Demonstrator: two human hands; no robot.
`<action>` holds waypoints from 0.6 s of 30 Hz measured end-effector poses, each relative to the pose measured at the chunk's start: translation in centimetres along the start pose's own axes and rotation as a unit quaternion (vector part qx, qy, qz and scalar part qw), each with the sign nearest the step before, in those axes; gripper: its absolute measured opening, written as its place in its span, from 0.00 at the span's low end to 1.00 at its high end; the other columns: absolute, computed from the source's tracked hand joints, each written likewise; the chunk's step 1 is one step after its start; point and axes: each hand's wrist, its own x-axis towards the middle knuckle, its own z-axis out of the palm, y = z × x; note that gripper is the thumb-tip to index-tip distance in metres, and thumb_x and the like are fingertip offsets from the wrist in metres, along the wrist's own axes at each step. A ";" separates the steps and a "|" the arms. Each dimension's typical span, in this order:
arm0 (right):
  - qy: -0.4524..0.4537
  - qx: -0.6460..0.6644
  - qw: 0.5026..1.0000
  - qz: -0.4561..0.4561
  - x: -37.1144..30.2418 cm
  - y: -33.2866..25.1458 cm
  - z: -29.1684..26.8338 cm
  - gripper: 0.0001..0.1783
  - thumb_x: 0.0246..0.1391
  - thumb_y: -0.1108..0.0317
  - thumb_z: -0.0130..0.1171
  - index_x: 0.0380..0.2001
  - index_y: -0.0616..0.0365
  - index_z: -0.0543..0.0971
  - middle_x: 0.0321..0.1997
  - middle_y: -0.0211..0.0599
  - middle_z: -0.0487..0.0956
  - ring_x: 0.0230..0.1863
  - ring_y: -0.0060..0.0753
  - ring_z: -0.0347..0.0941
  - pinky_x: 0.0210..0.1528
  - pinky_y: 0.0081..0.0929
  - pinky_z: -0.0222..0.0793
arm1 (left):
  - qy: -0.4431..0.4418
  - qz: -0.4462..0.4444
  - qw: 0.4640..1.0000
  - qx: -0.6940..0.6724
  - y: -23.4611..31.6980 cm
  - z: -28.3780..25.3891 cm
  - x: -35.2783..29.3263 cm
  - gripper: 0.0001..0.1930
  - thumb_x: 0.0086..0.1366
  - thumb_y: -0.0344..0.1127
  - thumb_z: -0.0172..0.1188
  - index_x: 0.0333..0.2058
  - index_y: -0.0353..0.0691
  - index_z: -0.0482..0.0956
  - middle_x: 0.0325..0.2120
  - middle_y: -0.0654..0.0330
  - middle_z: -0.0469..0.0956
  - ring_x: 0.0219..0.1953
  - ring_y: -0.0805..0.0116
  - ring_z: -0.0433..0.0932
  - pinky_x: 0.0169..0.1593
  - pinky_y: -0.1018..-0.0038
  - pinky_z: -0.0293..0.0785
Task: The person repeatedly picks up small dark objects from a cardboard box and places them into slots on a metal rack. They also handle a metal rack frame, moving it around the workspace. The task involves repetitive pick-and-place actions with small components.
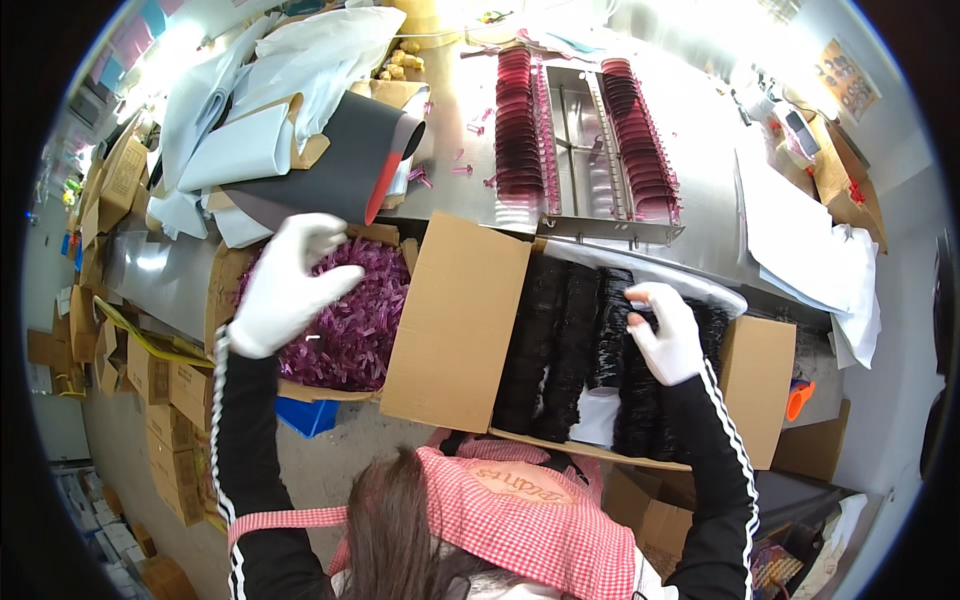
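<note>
My left hand (290, 285), in a white glove, hovers over a cardboard box of translucent purple plastic pieces (355, 320). Its thumb and fingers are apart, and I see nothing between them. My right hand (665, 335), in a white glove with bare fingertips, is above an open carton (455, 320) of glossy black stacked pieces (540, 350) in rows. Its thumb and forefinger stand apart with a gap between; the other fingers are partly hidden. Beyond the carton, a metal rack (590, 225) holds two rows of dark red discs (515, 120) edged with pink plastic pieces.
Loose pink pieces (420, 177) lie on the metal table (450, 205). Dark and pale sheets (240, 155) are heaped at the far left. White sheeting (800, 230) hangs over the right edge. An orange-handled tool (798, 398) is beside the carton. Boxes (175, 430) line the left floor.
</note>
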 end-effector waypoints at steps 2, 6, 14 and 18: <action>0.035 -0.045 0.996 -0.062 2.5 0.2 1.3 0.16 0.44 0.74 0.65 0.40 0.57 0.78 0.41 0.41 0.80 0.45 0.45 0.77 0.49 0.35 0.72 | -0.036 0.096 0.994 0.043 0.5 3.9 3.5 0.36 0.53 0.32 0.70 0.59 0.33 0.65 0.55 0.49 0.72 0.58 0.62 0.70 0.64 0.67 0.64; 0.096 -0.058 0.983 -0.149 8.8 0.4 4.8 0.21 0.41 0.70 0.69 0.41 0.58 0.76 0.43 0.40 0.80 0.47 0.44 0.76 0.52 0.38 0.70 | -0.050 0.140 0.982 0.116 2.8 10.0 11.4 0.46 0.50 0.47 0.71 0.63 0.31 0.60 0.59 0.43 0.67 0.60 0.52 0.69 0.64 0.64 0.63; 0.021 -0.201 0.969 -0.140 12.1 2.4 6.6 0.22 0.43 0.47 0.68 0.18 0.56 0.79 0.22 0.40 0.79 0.30 0.41 0.75 0.47 0.37 0.68 | -0.205 0.065 0.935 0.280 4.8 14.3 19.0 0.48 0.50 0.62 0.66 0.57 0.24 0.64 0.48 0.35 0.75 0.52 0.45 0.76 0.57 0.63 0.71; 0.038 -0.181 0.972 -0.143 11.7 2.6 6.6 0.23 0.40 0.45 0.69 0.18 0.56 0.79 0.21 0.40 0.78 0.30 0.42 0.75 0.48 0.36 0.67 | -0.233 0.057 0.927 0.288 6.1 15.9 18.6 0.41 0.56 0.58 0.62 0.53 0.23 0.66 0.45 0.33 0.76 0.49 0.42 0.77 0.53 0.60 0.72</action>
